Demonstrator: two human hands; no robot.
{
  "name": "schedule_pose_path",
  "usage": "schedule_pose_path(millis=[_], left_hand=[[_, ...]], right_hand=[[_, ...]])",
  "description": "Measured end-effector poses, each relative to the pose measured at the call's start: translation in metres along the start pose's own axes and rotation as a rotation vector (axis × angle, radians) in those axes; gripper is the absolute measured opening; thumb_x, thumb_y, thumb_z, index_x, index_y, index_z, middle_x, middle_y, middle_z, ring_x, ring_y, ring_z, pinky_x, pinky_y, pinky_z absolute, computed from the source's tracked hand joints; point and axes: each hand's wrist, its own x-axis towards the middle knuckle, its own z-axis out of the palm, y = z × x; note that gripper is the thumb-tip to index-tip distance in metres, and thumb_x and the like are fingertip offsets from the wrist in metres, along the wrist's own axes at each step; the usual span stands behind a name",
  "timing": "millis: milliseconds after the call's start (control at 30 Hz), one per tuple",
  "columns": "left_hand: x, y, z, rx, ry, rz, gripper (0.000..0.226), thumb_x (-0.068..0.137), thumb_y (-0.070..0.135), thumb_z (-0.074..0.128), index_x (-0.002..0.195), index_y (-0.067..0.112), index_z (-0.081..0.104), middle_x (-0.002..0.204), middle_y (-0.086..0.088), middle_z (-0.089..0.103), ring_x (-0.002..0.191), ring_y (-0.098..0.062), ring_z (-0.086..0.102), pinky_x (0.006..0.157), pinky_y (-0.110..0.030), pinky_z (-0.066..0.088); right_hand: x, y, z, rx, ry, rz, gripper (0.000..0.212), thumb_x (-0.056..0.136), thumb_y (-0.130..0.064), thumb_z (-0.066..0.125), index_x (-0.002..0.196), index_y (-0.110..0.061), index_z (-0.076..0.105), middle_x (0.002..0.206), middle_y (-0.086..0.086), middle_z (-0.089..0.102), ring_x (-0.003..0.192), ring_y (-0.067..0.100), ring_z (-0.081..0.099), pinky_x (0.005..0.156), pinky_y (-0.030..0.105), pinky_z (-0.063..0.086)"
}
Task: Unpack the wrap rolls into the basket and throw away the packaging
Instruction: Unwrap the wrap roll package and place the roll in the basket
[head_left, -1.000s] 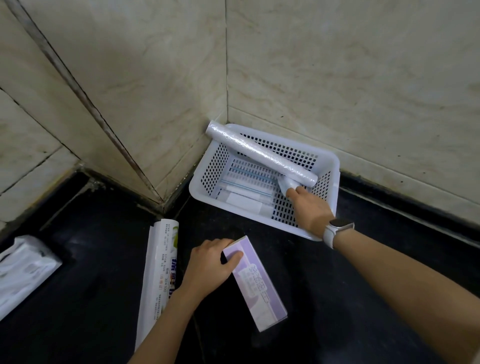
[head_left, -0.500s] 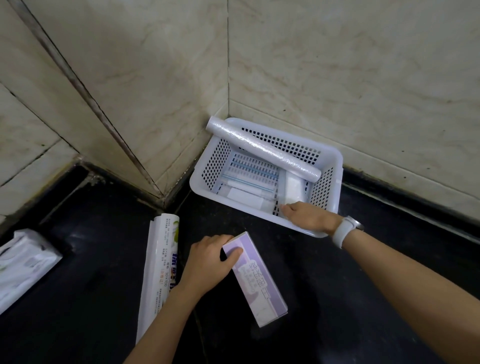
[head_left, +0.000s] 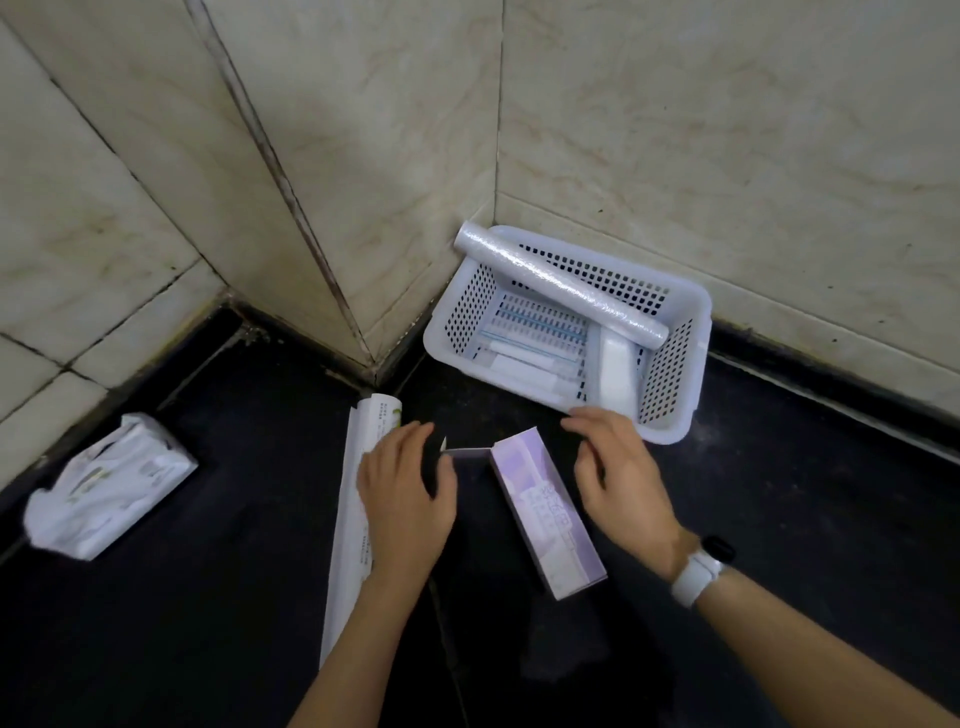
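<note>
A purple box (head_left: 550, 514) lies on the black counter between my hands, and its far end flap is folded open to the left. My left hand (head_left: 408, 499) has thumb and fingers on that flap and partly covers a long white wrap box (head_left: 345, 540). Just right of the purple box, my right hand (head_left: 621, 478) hovers with fingers apart and holds nothing. In the corner stands the white perforated basket (head_left: 439, 332). A clear wrap roll (head_left: 561, 288) lies slanted across its rim, and a shorter white roll (head_left: 618, 374) lies inside with flat packs.
A crumpled white plastic package (head_left: 109, 488) lies on the counter at the far left. Tiled walls meet in a corner right behind the basket. Dark counter stretches to the right and toward me.
My right hand has left the basket and come back beside the purple box. The box's end flap has swung open under my left hand. The camera view has shifted right.
</note>
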Motion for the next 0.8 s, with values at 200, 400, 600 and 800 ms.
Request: schedule_pose_path(millis=[200,400,600,800], left_hand=[[-0.031,-0.046,-0.021,0.240,-0.214,-0.424,0.075,0.081,0.032,0.064,0.141,0.015,0.022,0.142,-0.018,0.029,0.129,-0.035,0.029,0.105,-0.053,0.028],[-0.032,-0.061,-0.022,0.262,-0.246,-0.434,0.074,0.077,0.031,0.067,0.134,0.008,0.028,0.131,-0.020,0.037,0.117,-0.034,0.038,0.092,-0.047,0.041],[-0.028,-0.074,-0.034,-0.100,-0.270,-0.533,0.059,0.072,0.020,0.070,0.123,0.004,0.045,0.118,-0.017,0.053,0.106,-0.029,0.053,0.087,-0.043,0.050],[-0.045,-0.056,-0.063,-0.805,-0.457,-0.475,0.034,0.081,0.006,0.064,0.108,0.026,0.058,0.103,-0.001,0.070,0.086,-0.013,0.070,0.063,-0.022,0.056]], right_hand=[[-0.049,-0.018,0.040,-0.193,-0.290,-0.213,0.041,0.073,-0.002,0.061,0.114,-0.004,0.062,0.126,0.018,0.059,0.120,0.034,0.054,0.101,0.050,0.043],[-0.055,-0.018,0.052,-0.309,-0.387,-0.189,0.046,0.070,0.000,0.061,0.116,-0.004,0.060,0.140,0.020,0.045,0.131,0.040,0.039,0.109,0.053,0.020],[-0.042,-0.027,0.046,-0.083,-0.419,-0.015,0.041,0.089,-0.008,0.043,0.129,-0.011,0.048,0.150,0.007,0.032,0.142,0.019,0.022,0.116,0.023,0.008],[-0.035,-0.067,0.032,0.482,-0.223,0.308,0.024,0.091,-0.014,0.050,0.108,-0.026,0.061,0.112,0.005,0.066,0.106,0.020,0.060,0.093,0.018,0.041]])
